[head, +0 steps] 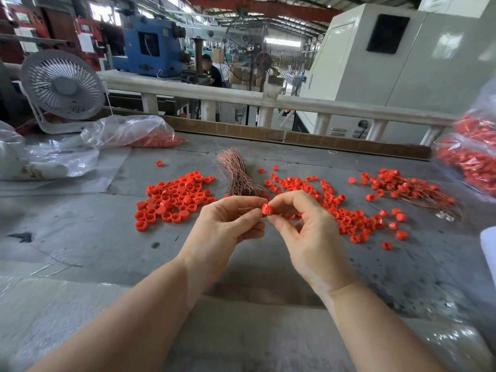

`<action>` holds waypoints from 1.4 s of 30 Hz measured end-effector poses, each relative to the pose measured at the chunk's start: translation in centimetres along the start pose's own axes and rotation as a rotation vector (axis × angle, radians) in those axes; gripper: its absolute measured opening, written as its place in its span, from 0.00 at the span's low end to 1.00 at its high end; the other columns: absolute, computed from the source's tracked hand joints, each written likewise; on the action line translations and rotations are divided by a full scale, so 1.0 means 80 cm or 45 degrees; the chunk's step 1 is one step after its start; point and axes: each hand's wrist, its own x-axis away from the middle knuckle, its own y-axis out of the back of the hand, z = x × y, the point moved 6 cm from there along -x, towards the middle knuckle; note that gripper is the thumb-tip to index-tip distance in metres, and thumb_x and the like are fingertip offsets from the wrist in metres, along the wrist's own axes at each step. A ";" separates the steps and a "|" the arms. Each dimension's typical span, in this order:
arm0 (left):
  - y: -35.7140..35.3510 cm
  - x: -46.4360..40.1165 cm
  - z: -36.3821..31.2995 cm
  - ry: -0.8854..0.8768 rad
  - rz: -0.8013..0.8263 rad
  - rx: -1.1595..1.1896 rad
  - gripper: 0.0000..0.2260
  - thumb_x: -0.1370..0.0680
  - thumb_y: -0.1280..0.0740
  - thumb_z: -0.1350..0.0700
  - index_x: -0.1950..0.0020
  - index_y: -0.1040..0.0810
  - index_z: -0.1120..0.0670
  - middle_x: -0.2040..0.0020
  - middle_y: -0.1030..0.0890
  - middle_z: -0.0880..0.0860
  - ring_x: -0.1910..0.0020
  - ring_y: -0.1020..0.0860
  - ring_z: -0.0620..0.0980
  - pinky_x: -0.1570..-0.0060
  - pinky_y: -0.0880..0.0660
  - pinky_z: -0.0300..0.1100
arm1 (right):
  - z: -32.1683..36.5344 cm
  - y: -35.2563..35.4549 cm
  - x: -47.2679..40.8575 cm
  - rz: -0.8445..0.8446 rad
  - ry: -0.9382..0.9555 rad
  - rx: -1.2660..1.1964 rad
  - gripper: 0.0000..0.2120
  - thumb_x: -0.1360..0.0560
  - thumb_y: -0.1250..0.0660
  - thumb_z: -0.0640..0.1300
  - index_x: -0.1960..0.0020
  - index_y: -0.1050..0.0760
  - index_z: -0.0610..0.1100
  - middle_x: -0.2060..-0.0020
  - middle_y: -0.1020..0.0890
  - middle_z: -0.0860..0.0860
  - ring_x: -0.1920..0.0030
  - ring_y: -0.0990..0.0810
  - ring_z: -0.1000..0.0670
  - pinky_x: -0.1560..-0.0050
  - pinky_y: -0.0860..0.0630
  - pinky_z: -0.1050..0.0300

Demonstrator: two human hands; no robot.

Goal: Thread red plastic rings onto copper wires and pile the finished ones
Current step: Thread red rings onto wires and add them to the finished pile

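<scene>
Both forearms are reaching in from the bottom edge, meeting above the grey desk [80, 232]. Left hand [228, 226] and right hand [303, 232] are pinching one red ring [267, 209] between their fingers [248, 214], both sets curled and grasping it; a thin wire seems to be running under the ring, though it is too fine to be sure. Beyond the hands, the copper wire bundle [237, 174] is lying between two spreads of loose rings [174, 200]. Threaded pieces are gathering in the finished pile [410, 189] at far right, beside bags of red parts [472, 162]. Judging by the many loose rings and thick bundle, most of the work is remaining.
</scene>
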 end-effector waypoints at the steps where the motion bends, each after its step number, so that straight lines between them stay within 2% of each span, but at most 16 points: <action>1: 0.000 0.000 -0.001 -0.004 0.003 0.006 0.08 0.28 0.35 0.67 0.55 0.18 0.58 0.65 0.19 0.54 0.69 0.22 0.45 0.64 0.22 0.37 | 0.000 0.000 0.000 0.005 -0.004 -0.001 0.06 0.29 0.33 0.42 0.57 0.26 0.54 0.60 0.19 0.56 0.58 0.21 0.54 0.56 0.23 0.58; 6: -0.002 0.002 -0.009 -0.068 0.019 -0.041 0.11 0.34 0.30 0.62 0.53 0.18 0.58 0.63 0.18 0.55 0.67 0.22 0.46 0.63 0.22 0.37 | -0.003 -0.001 -0.001 0.027 -0.073 -0.077 0.11 0.27 0.32 0.40 0.57 0.26 0.57 0.61 0.19 0.56 0.58 0.21 0.55 0.57 0.25 0.66; 10: -0.001 0.003 -0.017 -0.186 -0.048 -0.266 0.07 0.30 0.30 0.67 0.54 0.18 0.60 0.63 0.18 0.58 0.68 0.22 0.48 0.64 0.22 0.36 | -0.005 -0.003 0.000 0.055 -0.124 -0.118 0.11 0.27 0.31 0.39 0.57 0.25 0.55 0.63 0.20 0.58 0.60 0.22 0.58 0.59 0.28 0.70; 14: 0.000 0.004 -0.020 -0.250 -0.074 -0.392 0.05 0.31 0.29 0.67 0.58 0.19 0.59 0.68 0.18 0.53 0.70 0.23 0.48 0.65 0.23 0.35 | -0.008 -0.005 0.001 0.091 -0.175 -0.146 0.08 0.26 0.31 0.39 0.57 0.24 0.53 0.64 0.20 0.59 0.64 0.24 0.58 0.62 0.29 0.66; 17: -0.001 0.005 -0.020 -0.274 -0.076 -0.471 0.05 0.31 0.28 0.67 0.60 0.19 0.58 0.70 0.19 0.50 0.70 0.22 0.47 0.66 0.24 0.32 | -0.005 -0.004 0.002 0.110 -0.159 -0.120 0.10 0.27 0.31 0.38 0.58 0.24 0.53 0.66 0.21 0.60 0.65 0.25 0.58 0.62 0.28 0.64; 25: -0.004 0.007 -0.023 -0.348 -0.057 -0.576 0.08 0.30 0.29 0.69 0.62 0.21 0.57 0.66 0.21 0.53 0.70 0.24 0.47 0.66 0.25 0.33 | 0.000 -0.003 0.002 0.150 -0.150 -0.072 0.12 0.27 0.31 0.37 0.60 0.26 0.53 0.67 0.23 0.61 0.66 0.27 0.58 0.63 0.30 0.65; 28: -0.004 0.007 -0.022 -0.343 -0.061 -0.581 0.07 0.30 0.29 0.68 0.61 0.21 0.57 0.67 0.21 0.53 0.70 0.24 0.46 0.66 0.25 0.33 | 0.000 -0.003 0.003 0.150 -0.157 -0.055 0.10 0.27 0.31 0.36 0.59 0.25 0.51 0.66 0.23 0.59 0.65 0.27 0.58 0.62 0.29 0.65; 31: -0.002 0.004 -0.019 -0.288 -0.057 -0.505 0.06 0.29 0.29 0.67 0.59 0.19 0.57 0.68 0.20 0.52 0.70 0.23 0.46 0.64 0.23 0.35 | 0.001 -0.003 0.002 0.118 -0.131 0.004 0.06 0.27 0.32 0.36 0.57 0.24 0.47 0.63 0.21 0.57 0.62 0.25 0.58 0.59 0.28 0.64; 37: 0.001 0.000 -0.002 -0.025 -0.017 -0.070 0.08 0.26 0.33 0.63 0.61 0.17 0.53 0.65 0.19 0.54 0.67 0.21 0.46 0.64 0.22 0.37 | 0.010 -0.001 0.001 0.053 0.021 0.163 0.04 0.28 0.31 0.33 0.55 0.22 0.41 0.59 0.19 0.50 0.56 0.21 0.50 0.55 0.25 0.53; 40: 0.002 -0.001 0.002 0.045 -0.011 0.004 0.03 0.30 0.32 0.59 0.62 0.18 0.55 0.66 0.18 0.54 0.67 0.20 0.46 0.65 0.22 0.37 | 0.018 -0.002 0.002 0.060 0.131 0.254 0.05 0.29 0.31 0.32 0.55 0.21 0.40 0.60 0.20 0.50 0.56 0.21 0.49 0.56 0.24 0.53; 42: 0.003 -0.001 0.004 0.065 0.006 0.037 0.04 0.34 0.31 0.59 0.62 0.20 0.57 0.67 0.19 0.55 0.68 0.20 0.46 0.64 0.21 0.37 | 0.021 -0.001 0.002 0.044 0.184 0.274 0.05 0.30 0.30 0.32 0.56 0.21 0.40 0.61 0.20 0.50 0.58 0.21 0.50 0.58 0.23 0.54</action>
